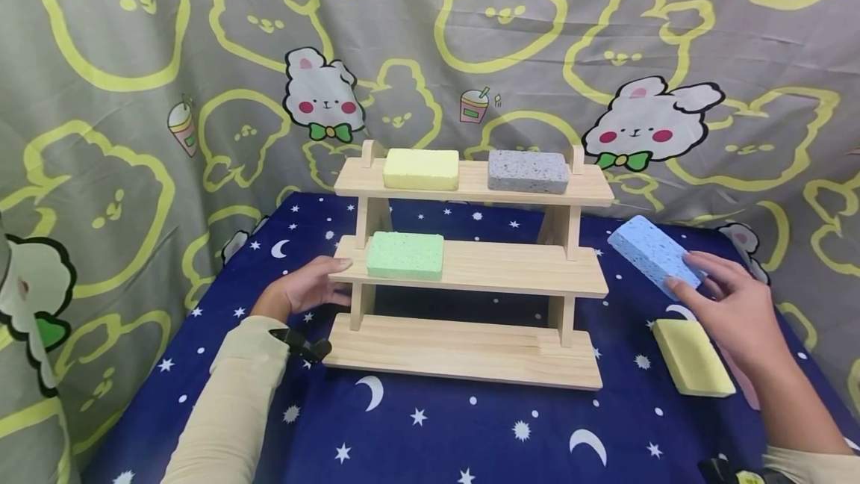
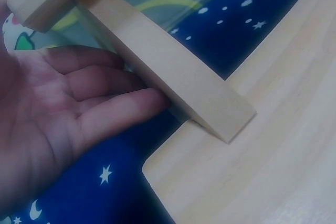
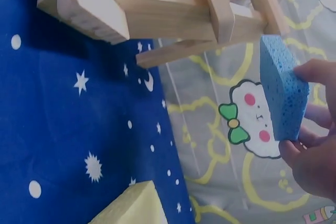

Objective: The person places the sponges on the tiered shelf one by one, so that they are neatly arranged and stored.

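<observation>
In the head view a three-tier wooden display shelf (image 1: 517, 266) stands on the table. My left hand (image 1: 310, 286) grips the left end of its middle board, thumb on top and fingers below; in the left wrist view the fingers touch the upright (image 2: 168, 61). To the right of the shelf, my right hand (image 1: 739, 312) pinches a blue sponge (image 1: 650, 251) by one end, held tilted above the table. A green sponge (image 1: 405, 255) lies at the left of the middle board. The top board carries a pale yellow sponge (image 1: 421, 169) and a grey sponge (image 1: 527, 172).
Beneath the right hand a yellow sponge (image 1: 693, 358) lies on the blue star-patterned cloth (image 1: 470, 432), with a pink piece (image 1: 742, 379) partly hidden beside it. A grey curtain (image 1: 416, 36) with rabbit prints hangs behind the shelf. The bottom board (image 1: 463, 353) sits at the front.
</observation>
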Demonstrator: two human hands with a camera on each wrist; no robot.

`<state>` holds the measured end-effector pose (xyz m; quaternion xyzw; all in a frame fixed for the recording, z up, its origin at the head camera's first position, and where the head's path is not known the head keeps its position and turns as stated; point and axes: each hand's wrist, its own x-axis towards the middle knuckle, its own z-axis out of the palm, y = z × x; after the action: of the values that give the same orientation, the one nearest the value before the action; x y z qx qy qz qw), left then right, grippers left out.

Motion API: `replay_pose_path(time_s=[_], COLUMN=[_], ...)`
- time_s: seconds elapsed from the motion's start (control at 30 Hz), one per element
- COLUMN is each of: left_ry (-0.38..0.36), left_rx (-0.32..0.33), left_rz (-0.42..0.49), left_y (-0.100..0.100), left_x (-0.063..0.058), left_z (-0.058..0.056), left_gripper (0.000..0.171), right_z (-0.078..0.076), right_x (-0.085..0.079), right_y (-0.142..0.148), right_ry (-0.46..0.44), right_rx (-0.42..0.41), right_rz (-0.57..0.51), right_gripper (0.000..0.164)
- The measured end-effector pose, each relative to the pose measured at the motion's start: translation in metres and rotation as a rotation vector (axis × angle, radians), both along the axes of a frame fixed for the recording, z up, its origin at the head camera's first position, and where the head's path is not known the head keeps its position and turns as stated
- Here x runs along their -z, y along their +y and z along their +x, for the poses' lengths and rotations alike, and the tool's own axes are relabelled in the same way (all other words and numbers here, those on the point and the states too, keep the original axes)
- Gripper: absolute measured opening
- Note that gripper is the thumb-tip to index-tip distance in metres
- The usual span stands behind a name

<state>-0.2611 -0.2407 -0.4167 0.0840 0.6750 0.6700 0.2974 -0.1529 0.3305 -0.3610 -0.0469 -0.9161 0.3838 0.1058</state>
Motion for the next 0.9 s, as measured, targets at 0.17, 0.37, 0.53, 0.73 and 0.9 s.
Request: replay_pose_path(time_s=[0.17,0.37,0.53,0.73,0.9], left_ry=[-0.005,-0.005,-0.006,-0.004,0.003], left_rx=[-0.001,-0.003,-0.004,-0.006,-0.006], left_rz=[0.002,0.0,-0.004,-0.005,0.001], left_y=[0.0,0.001,0.001,0.001,0.0], left_x=[0.0,-0.001,-0.001,0.0,0.0], left_z=[0.0,0.0,0.001,0.001,0.001], left_gripper=[0.057,0.059,0.06,0.059,0.058], right_z=[0.0,-0.001,-0.005,-0.01,-0.016], right_x=[-0.003,-0.007,-0.007,-0.01,-0.01], right_y=[-0.009,-0.021,-0.035,-0.054,-0.069], right_ry=[-0.028,0.078,0.156,0.172,0.188], right_rx=[-0.034,-0.118,-0.191,-0.28,-0.357], right_rz=[-0.025,0.016,0.034,0.049,0.064], right_gripper=[0.061,0.056,0.05,0.047,0.047])
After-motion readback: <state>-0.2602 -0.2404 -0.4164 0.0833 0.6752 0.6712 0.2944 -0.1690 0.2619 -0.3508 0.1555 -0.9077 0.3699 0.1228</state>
